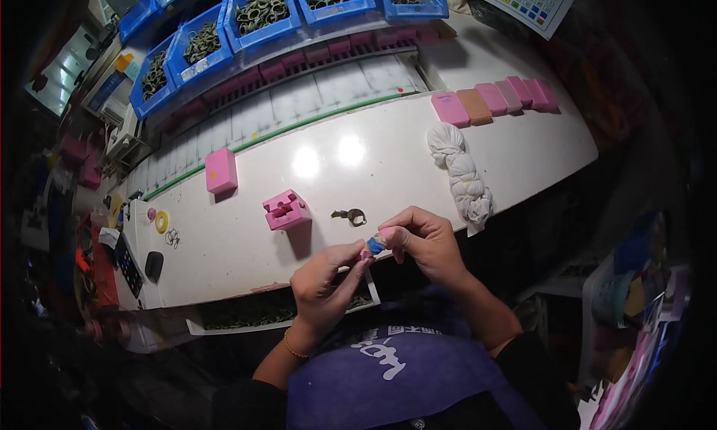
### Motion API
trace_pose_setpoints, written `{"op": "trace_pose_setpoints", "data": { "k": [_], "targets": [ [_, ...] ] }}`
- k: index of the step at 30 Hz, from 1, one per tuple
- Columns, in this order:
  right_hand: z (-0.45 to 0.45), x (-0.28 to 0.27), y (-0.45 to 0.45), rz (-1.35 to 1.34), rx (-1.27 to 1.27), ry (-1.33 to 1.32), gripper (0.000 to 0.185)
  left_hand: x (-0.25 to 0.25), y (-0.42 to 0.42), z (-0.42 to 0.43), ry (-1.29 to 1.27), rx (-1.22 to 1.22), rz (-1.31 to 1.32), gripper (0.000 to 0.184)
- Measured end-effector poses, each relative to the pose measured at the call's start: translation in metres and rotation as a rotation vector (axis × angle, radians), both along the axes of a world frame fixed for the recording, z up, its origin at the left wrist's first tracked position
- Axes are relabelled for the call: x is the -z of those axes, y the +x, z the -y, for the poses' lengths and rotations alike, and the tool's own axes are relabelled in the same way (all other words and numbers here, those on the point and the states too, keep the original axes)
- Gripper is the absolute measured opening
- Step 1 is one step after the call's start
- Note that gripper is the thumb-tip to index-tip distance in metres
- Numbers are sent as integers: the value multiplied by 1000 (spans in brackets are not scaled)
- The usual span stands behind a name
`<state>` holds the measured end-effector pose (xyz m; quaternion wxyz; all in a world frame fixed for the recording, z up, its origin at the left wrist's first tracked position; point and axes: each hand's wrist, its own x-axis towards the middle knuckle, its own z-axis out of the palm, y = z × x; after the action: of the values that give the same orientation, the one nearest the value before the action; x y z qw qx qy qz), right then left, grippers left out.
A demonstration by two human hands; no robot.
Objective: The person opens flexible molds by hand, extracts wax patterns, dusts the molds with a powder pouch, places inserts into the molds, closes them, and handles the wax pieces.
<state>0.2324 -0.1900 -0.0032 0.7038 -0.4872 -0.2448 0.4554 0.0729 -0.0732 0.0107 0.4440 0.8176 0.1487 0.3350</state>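
A small blue-and-pink piece is held just above the near edge of the white tabletop, pinched at its left end between the thumb and fingers of the left hand and at its right end by the right hand. Just beyond lies a dark ring-shaped metal part; left of it stands a notched pink block, then a plain pink block. A twisted white cloth lies to the right, and blue bins of ring-like parts line the back.
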Motion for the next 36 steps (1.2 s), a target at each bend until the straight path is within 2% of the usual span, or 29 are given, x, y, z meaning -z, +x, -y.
{"op": "trace_pose_setpoints", "data": {
  "k": [1, 3, 4, 6, 10, 12, 13, 15, 18, 19, 21, 26, 29, 31, 36],
  "targets": [
    [0, 0, -1, 0, 0, 0, 21, -1, 0, 1, 0, 0, 0, 24],
    [1, 1, -3, 104, 30, 0, 23, -1, -2, 5, -267, 9, -33, 23],
    [1, 1, -5, 104, 30, 0, 23, -2, -2, 5, -267, 9, -33, 23],
    [2, -1, -8, 343, 118, 55, 26, -2, -1, 7, -388, 6, -22, 21],
    [4, -14, -1, 321, 46, 20, 27, -6, -1, 8, -492, -2, -45, 20],
    [4, -18, 4, 184, -68, 77, 28, -12, 1, 3, -928, 66, -14, 14],
    [4, -17, 4, 185, -66, 77, 28, -12, 2, 0, -928, 67, -14, 14],
    [1, -11, 4, 138, -78, 175, 28, -12, 2, -4, -1188, 166, -2, 14],
    [0, -2, 5, 92, -88, 140, 24, -11, 3, -4, -1289, 186, 5, 16],
    [-1, -1, 5, 92, -88, 141, 24, -10, 3, -2, -1288, 186, 5, 16],
    [-2, 0, 4, 19, -52, 102, 18, -7, 4, 6, -862, 49, -23, 15],
    [-6, -3, -7, 14, 47, 118, 16, -4, 5, 9, -704, 34, 5, 15],
    [-3, -3, -8, 37, 64, 80, 15, -3, 5, 11, -559, -35, -84, 17],
    [0, -2, -7, 47, 45, 41, 15, 0, 8, 14, 8, -83, 1, 22],
    [0, -8, -12, 65, 54, 15, 16, -4, 6, 15, 33, -89, -8, 23]
  ]
}}
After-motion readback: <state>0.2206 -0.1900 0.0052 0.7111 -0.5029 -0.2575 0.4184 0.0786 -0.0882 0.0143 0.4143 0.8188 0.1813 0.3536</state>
